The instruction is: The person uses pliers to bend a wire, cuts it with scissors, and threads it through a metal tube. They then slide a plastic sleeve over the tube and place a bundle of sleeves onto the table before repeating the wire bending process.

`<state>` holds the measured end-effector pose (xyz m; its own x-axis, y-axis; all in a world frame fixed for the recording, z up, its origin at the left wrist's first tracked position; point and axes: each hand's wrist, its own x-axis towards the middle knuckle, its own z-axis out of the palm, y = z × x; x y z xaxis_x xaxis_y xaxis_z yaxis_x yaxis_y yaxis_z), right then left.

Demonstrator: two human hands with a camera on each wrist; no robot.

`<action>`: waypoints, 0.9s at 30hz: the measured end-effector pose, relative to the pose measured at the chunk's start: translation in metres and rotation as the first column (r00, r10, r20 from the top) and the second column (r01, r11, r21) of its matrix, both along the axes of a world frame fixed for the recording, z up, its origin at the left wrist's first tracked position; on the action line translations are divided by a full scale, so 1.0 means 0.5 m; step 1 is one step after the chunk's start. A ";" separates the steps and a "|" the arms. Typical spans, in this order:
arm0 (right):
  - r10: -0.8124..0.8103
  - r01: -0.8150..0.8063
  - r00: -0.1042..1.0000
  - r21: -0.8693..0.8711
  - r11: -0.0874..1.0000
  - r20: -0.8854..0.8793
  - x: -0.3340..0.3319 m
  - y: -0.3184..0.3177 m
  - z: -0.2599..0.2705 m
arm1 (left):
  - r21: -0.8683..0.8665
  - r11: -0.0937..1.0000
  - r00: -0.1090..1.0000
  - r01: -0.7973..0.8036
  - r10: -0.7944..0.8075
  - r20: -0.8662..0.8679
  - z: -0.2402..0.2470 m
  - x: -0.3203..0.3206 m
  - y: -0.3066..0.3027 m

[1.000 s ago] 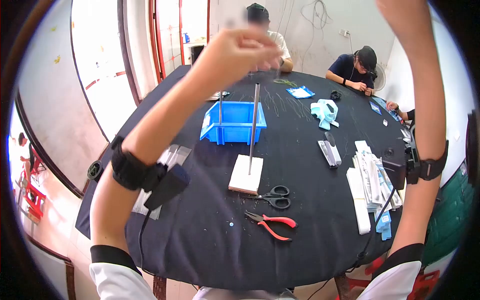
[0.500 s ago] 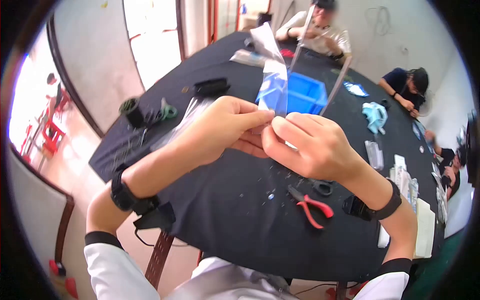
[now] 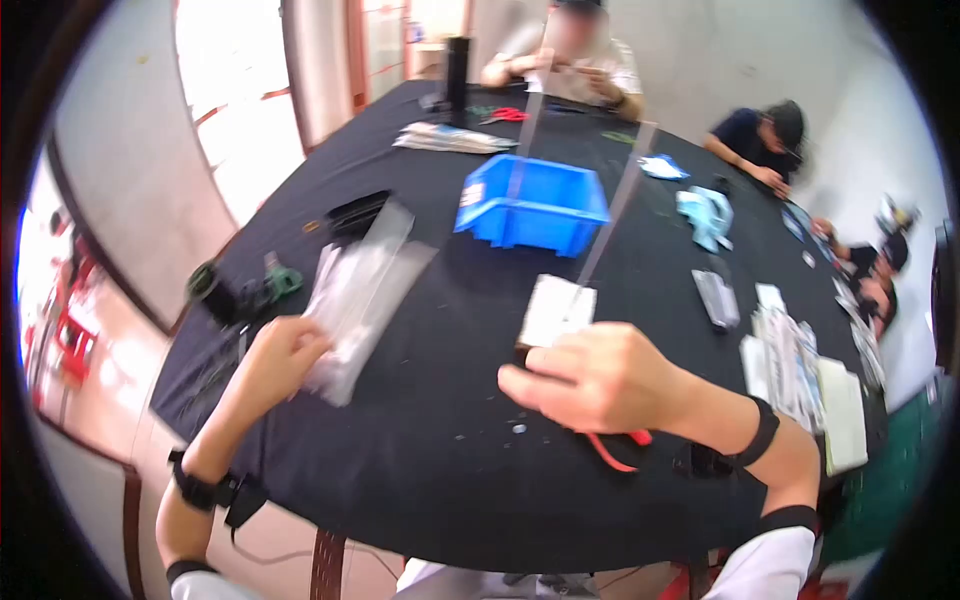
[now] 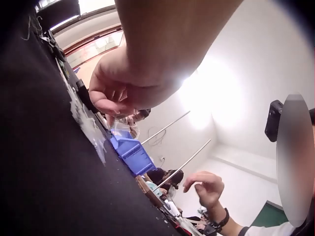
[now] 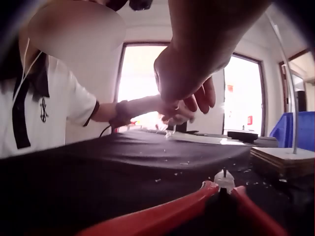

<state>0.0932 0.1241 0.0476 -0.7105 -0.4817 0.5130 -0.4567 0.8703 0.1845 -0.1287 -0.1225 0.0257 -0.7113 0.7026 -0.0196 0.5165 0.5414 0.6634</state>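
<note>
The left hand (image 3: pixel 280 360) is held with bent fingers at the heap of clear plastic bags (image 3: pixel 370 300), which is laid towards the left edge of the tabletop (image 3: pixel 430 480); whether anything is pinched there cannot be told. The right hand (image 3: pixel 605 375) is raised, its fingers loosely bent and nothing grasped. Beneath it, towards the near edge, red-handled pliers (image 5: pixel 152 215) are partly hidden in the head view. Just beyond, a wooden block (image 3: pixel 550 308) is fitted with an upright metal rod (image 3: pixel 616 205). Farther towards the far edge, a blue bin (image 3: pixel 545 230) is placed.
</note>
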 end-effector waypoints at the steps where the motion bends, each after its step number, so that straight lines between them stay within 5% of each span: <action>1: -0.070 0.070 0.998 -0.078 0.995 0.000 0.016 0.023 0.011 | 0.041 0.998 0.986 0.051 -0.043 -0.161 -0.019 -0.005 -0.008; 4: -0.348 0.377 0.926 -0.419 0.826 0.148 0.064 0.115 0.024 | -0.151 0.989 0.980 -0.011 -0.020 -0.199 0.019 0.030 -0.001; 6: -0.360 0.517 0.855 -0.669 0.534 0.374 0.092 0.166 0.040 | -0.218 0.975 0.915 -0.049 -0.044 -0.401 0.017 0.030 -0.008; 8: -0.353 0.705 0.709 -0.637 0.313 0.611 0.124 0.227 0.068 | -0.206 0.978 0.794 -0.044 -0.091 -0.601 0.000 0.013 -0.017; 11: -0.324 0.804 0.587 -0.581 0.126 0.742 0.142 0.280 0.090 | -0.218 0.971 0.861 -0.096 -0.028 -0.507 0.056 0.050 0.014; 14: -0.279 0.856 0.517 -0.492 0.160 0.809 0.136 0.299 0.080 | -0.187 0.982 0.946 0.006 -0.066 -0.317 0.096 0.104 0.051; 17: -0.173 0.820 0.546 -0.479 0.313 0.820 0.145 0.298 0.052 | -0.097 0.981 0.981 0.169 -0.178 -0.083 0.101 0.152 0.108; 23: -0.317 0.922 0.381 -0.334 0.194 0.868 0.270 0.335 0.097 | -0.059 0.952 0.953 0.302 -0.301 0.020 0.069 0.177 0.189; 27: -0.501 0.993 0.108 -0.117 0.014 0.859 0.426 0.419 0.099 | -0.076 0.927 0.929 0.368 -0.363 0.071 0.053 0.156 0.229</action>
